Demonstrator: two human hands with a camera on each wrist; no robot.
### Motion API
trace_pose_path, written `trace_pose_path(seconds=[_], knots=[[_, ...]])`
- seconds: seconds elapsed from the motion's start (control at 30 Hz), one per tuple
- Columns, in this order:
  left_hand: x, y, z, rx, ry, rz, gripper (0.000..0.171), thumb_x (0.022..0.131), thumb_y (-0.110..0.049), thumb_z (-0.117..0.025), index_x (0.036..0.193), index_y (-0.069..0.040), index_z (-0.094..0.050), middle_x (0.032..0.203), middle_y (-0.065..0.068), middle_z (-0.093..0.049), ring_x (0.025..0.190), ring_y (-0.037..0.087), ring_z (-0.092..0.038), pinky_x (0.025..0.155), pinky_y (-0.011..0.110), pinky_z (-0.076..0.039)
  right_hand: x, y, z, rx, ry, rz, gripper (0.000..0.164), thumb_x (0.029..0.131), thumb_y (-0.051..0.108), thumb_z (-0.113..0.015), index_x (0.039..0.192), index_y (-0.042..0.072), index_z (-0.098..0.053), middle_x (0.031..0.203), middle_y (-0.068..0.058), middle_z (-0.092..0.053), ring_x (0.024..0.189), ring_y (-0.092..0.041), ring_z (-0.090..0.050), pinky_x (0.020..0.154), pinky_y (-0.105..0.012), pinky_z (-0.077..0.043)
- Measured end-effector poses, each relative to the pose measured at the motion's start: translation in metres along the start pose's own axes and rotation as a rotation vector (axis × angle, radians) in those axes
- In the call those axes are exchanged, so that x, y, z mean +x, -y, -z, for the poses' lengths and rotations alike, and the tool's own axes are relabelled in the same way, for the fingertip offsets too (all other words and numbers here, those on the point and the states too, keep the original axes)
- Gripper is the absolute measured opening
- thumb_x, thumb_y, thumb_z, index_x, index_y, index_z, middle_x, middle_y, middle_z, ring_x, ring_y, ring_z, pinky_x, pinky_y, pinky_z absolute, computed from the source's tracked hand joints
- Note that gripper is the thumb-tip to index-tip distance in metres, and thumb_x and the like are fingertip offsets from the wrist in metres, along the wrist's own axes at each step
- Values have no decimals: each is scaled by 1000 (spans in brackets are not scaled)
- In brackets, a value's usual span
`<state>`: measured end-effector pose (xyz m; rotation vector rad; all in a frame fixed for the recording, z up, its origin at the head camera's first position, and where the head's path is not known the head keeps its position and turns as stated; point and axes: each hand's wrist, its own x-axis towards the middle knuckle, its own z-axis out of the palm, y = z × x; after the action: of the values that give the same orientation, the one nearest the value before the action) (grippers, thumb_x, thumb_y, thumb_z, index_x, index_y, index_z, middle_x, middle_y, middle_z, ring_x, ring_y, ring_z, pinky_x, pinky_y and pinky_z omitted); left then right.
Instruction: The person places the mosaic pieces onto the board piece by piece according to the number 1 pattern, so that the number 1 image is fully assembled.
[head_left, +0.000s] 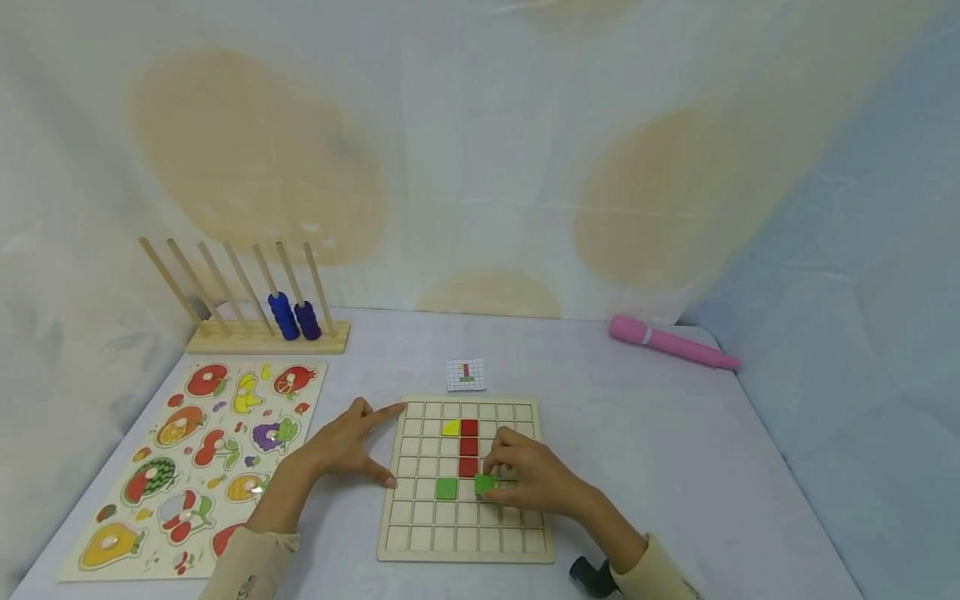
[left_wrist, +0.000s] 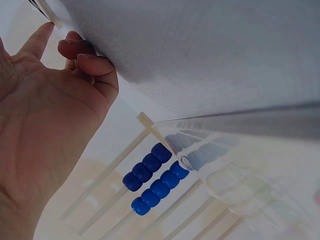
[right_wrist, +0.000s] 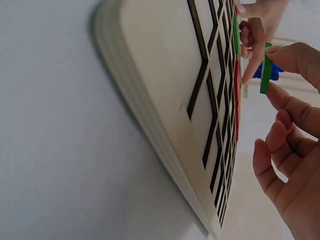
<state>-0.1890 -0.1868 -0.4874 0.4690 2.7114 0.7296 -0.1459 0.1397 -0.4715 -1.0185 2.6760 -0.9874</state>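
A wooden grid board [head_left: 420, 554] lies on the white-covered table. On it are a yellow piece [head_left: 451, 427], a column of red squares [head_left: 468, 447] and a green square [head_left: 446, 488]. My right hand [head_left: 536, 477] pinches another green square tile [right_wrist: 266, 70] between thumb and index finger, just above the board in the right wrist view. My left hand [head_left: 341, 446] rests at the board's left edge, thumb and index finger spread apart and touching it. Its other fingers bend loosely and hold nothing in the left wrist view. A small pattern card [head_left: 466, 375] lies behind the board.
To the left lies a fruit puzzle board [head_left: 195, 450]. Behind it stands a wooden peg rack [head_left: 270, 340] with blue beads [head_left: 282, 317] and dark purple beads [head_left: 307, 321]. A pink stick-like object [head_left: 675, 343] lies at the back right, and a black object [head_left: 592, 577] by the right sleeve.
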Motion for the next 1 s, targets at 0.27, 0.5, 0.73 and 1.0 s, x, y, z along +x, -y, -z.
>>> trace_pose_path(seconds=[0.27, 0.5, 0.73, 1.0], knots=[[0, -2, 0, -4, -7, -7, 113, 54, -53, -93, 152, -28, -41, 101, 6, -37, 79, 19, -42, 66, 33, -35, 9, 3, -11, -93, 36, -27, 20, 79, 29, -84, 90, 14, -74, 89, 5, -52, 78, -5, -49, 68, -14, -44], [1, -1, -1, 2, -11, -12, 113, 54, -53, -93, 152, -29, -42, 101, 6, -37, 79, 19, -42, 66, 33, -35, 11, 6, -16, -190, 43, 0, 24, 79, 31, -84, 92, 13, -75, 87, 9, -48, 76, -1, -42, 67, -15, -40], [0, -2, 1, 5, -11, -8, 113, 54, -53, -93, 152, -28, -42, 102, 6, -38, 80, 19, -42, 66, 33, -36, 10, 7, -22, -264, 14, 37, 22, 80, 33, -82, 91, 15, -74, 89, 11, -48, 77, -1, -42, 70, -15, -41], [-1, -1, 0, 12, -14, -6, 113, 54, -53, -93, 152, -27, -42, 102, 7, -39, 80, 19, -43, 66, 33, -36, 8, 6, -21, -290, -31, 80, 25, 80, 36, -83, 92, 16, -73, 90, 10, -47, 77, -3, -41, 70, -16, -40]])
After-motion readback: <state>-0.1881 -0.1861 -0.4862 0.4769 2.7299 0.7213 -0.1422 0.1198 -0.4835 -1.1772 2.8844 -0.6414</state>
